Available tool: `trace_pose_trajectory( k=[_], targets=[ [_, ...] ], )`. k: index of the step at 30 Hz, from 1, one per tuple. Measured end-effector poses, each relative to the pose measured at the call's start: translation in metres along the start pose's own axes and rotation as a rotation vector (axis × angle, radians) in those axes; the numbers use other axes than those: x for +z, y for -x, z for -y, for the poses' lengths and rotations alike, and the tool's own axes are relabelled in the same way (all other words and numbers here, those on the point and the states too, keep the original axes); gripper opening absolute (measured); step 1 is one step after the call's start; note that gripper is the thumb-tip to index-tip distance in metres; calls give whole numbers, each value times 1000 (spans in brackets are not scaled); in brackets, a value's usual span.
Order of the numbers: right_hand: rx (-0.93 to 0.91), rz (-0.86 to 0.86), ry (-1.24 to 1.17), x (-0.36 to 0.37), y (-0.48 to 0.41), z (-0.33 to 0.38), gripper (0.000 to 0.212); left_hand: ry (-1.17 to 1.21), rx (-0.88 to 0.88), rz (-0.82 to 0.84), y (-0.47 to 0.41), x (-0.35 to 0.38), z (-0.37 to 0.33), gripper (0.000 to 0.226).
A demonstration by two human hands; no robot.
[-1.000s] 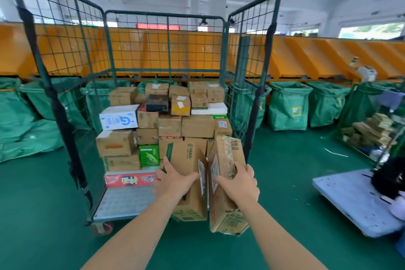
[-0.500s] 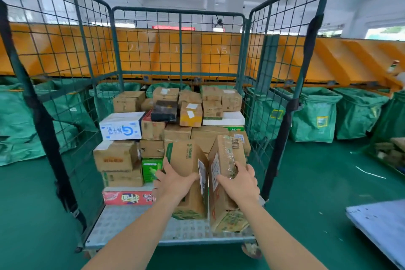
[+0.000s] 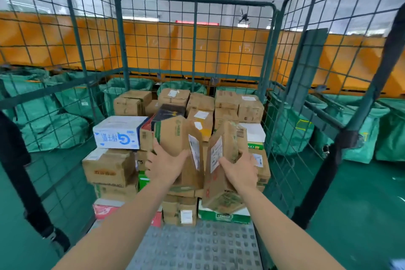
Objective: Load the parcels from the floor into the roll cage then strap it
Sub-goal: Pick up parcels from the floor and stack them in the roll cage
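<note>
The grey studded deck (image 3: 197, 245) of the roll cage (image 3: 122, 39) lies nearest, bare at its front. Above it the 2 hands each carry 1 parcel, upright and side by side. The left hand (image 3: 166, 164) spreads over the near face of a tall brown carton (image 3: 175, 136), fingers wrapped round its left edge. The right hand (image 3: 240, 171) clasps a taped carton (image 3: 219, 195), fingers curled round its far side.

Both look light enough for a single hand. The board is creased and soft, though (the taped one sags at its lower corner). A hold under the base would likely serve better than squeezing the faces, and the glossy tape may slip.

Just behind, stacked parcels (image 3: 109, 166) fill the back of the cage, with a white blue-printed box (image 3: 118, 132) on the left. Black straps (image 3: 322, 182) hang at both side posts, not yet drawn across the front. Beyond the mesh stand green sacks (image 3: 65, 120) and orange chutes (image 3: 197, 50).
</note>
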State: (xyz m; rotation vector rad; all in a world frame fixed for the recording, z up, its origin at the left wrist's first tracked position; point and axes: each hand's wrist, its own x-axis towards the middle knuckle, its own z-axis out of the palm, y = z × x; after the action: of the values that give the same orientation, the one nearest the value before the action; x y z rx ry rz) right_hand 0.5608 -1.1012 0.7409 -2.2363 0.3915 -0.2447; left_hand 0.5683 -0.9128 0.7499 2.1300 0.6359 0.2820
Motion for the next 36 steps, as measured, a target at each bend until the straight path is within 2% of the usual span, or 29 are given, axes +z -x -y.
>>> trace_pose_trajectory(
  k=[6,9,12,18,25,28,32,36],
  targets=[
    [34,12,-44,40,-98,17,83,227,-47,-68,-105,26,-33,110],
    [50,22,-75,62,-148,35,89,371,-46,-54,-163,41,-54,104],
    [62,24,-156,81,-197,61,94,451,-66,0,-219,57,-80,100],
    [97,-25,-257,118,-303,93,72,650,-206,119,-342,105,-128,99],
    [290,-11,-455,150,-396,103,66,949,-406,245,-425,159,-146,117],
    [319,25,-412,164,-439,108,65,997,-403,263,-446,173,-155,107],
    [366,93,-513,186,-487,120,73,986,-374,211,-473,186,-169,104],
    [367,153,-544,208,-521,122,70,980,-384,190,-492,198,-172,100]
  ],
)
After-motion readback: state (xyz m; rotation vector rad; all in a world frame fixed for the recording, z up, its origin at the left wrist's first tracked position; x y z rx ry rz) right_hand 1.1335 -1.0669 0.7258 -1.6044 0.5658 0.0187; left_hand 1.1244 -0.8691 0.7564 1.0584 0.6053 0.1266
